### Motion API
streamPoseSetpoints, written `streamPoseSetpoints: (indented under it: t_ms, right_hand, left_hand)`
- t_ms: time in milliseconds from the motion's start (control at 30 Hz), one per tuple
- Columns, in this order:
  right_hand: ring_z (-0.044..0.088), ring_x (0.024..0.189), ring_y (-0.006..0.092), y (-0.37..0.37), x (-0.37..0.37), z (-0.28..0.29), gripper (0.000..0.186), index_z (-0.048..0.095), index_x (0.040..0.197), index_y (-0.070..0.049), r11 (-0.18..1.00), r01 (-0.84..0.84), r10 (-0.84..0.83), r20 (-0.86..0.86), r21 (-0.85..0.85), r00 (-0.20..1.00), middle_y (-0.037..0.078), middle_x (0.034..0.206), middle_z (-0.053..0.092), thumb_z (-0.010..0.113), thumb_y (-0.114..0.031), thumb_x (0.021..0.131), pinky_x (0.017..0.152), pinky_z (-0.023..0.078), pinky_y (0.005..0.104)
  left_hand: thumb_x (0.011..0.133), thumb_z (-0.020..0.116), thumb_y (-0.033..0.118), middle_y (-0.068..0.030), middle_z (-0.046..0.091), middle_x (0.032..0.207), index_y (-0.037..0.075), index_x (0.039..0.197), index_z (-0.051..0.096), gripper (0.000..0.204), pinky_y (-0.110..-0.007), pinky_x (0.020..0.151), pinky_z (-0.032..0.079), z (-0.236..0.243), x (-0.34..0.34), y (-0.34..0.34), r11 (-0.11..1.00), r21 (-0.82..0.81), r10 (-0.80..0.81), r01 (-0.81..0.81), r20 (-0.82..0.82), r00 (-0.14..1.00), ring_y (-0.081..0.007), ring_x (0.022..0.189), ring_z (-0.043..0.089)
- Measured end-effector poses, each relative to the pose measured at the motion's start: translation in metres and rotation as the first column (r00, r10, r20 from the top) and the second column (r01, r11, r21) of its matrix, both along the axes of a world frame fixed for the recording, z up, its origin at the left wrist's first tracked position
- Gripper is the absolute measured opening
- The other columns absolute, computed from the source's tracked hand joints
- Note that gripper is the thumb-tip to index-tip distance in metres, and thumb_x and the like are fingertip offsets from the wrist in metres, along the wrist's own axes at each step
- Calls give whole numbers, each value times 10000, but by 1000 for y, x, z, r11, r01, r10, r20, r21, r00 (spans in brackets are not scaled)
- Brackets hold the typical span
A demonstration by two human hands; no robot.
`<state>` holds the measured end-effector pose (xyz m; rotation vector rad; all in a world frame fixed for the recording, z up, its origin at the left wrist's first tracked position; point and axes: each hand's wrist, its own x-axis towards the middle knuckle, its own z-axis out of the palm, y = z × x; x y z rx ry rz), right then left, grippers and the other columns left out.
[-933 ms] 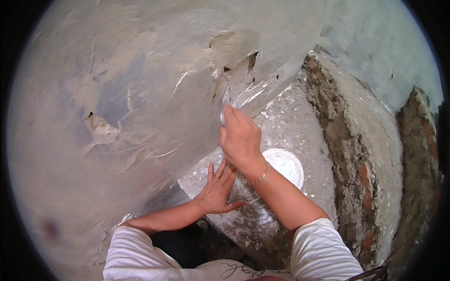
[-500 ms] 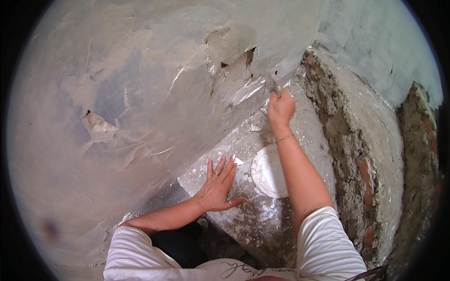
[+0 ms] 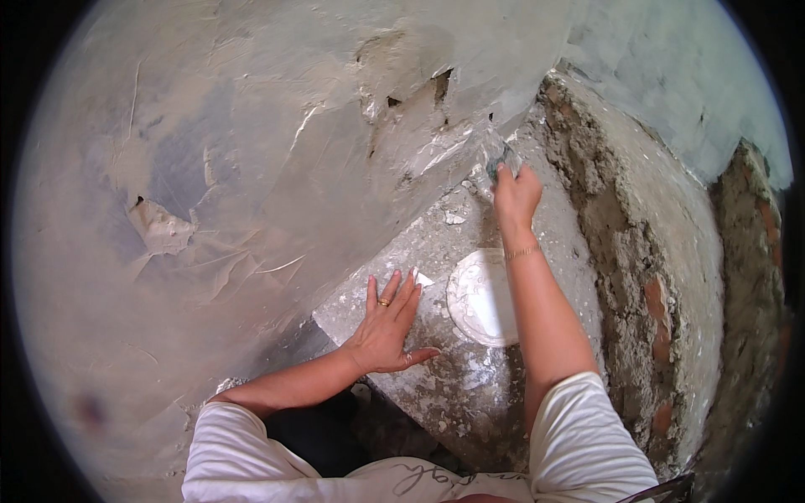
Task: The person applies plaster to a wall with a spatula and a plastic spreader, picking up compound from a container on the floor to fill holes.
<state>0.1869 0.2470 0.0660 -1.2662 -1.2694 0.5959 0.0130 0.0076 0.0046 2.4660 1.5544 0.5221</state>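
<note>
In my right hand (image 3: 517, 197) is a putty knife (image 3: 496, 155), its blade pointing up toward the low edge of the plastered wall (image 3: 251, 109). The blade is close to the wall's foot; whether it touches cannot be told. My left hand (image 3: 387, 331) lies palm down with fingers spread on the rough, spattered concrete step (image 3: 470, 411). A ring shows on one finger. To the right of that hand sits a round white lid or shallow dish (image 3: 476, 308), partly hidden by my right forearm. A small white flake (image 3: 424, 280) lies by my left fingertips.
Rough steps with exposed mortar and brick (image 3: 620, 243) rise on the right. Holes (image 3: 443, 84) and a torn, peeling patch (image 3: 163, 226) mark the wall. A greenish wall (image 3: 671, 75) stands at the far right. Dark space lies below the step's near edge.
My right hand and the putty knife have moved a little down and right, away from the wall hole. My left hand stays on the step. The view has shifted slightly.
</note>
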Motion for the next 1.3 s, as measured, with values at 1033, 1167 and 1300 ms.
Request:
streamPoseSetpoints:
  t_ms: [1033, 1167, 1300]
  right_hand:
    - [621, 795, 371, -181, -80, 25, 368, 609, 1125, 50, 838, -422, 366, 218, 345, 905, 213, 940, 617, 595, 5, 760, 703, 515, 379]
    - [629, 815, 372, -143, -67, 22, 392, 602, 1147, 56, 910, -256, 233, 109, 326, 966, 207, 976, 630, 591, 14, 757, 716, 521, 373]
    - [624, 838, 369, -129, -102, 9, 407, 598, 1158, 62, 900, -186, 19, 391, 394, 920, 189, 973, 626, 596, 2, 755, 735, 516, 375]
  left_hand:
    - [770, 660, 574, -224, 347, 1463, -13, 1437, 320, 952, -685, 1087, 5, -1, -4, 1, 992, -81, -85, 97, 145, 986, -449, 1404, 185]
    - [764, 664, 551, -237, 315, 1477, 20, 1456, 297, 946, -673, 1093, -8, 0, 1, -2, 1000, -11, 11, -11, 32, 999, -452, 1407, 172]
    - [758, 664, 512, -244, 316, 1469, 54, 1442, 324, 891, -665, 1096, -12, -6, -2, 0, 1000, -23, 10, -10, 34, 999, -452, 1403, 183]
